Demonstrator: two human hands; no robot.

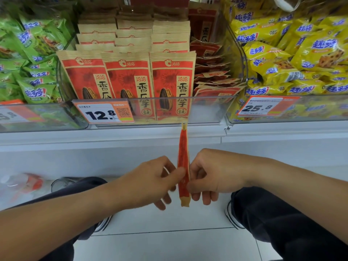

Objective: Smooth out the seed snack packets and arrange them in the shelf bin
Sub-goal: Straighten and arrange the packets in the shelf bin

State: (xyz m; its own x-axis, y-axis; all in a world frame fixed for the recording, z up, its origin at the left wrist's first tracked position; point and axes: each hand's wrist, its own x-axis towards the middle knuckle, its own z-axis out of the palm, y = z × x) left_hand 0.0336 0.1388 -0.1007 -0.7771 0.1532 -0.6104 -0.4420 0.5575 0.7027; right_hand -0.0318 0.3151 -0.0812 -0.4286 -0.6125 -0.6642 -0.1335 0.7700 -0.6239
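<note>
The clear shelf bin (211,108) is standing far, rows upright at left, loose packets slumping at right; near, the left hand (150,183) and right hand (211,176) are pinching one seed packet (183,166) edge-on, fingers clamped; seemingly light, crinkly, best held by its flat faces

Green snack bags (32,59) fill the left bin, yellow snack bags (293,59) the right, behind price tags (263,107).
</note>
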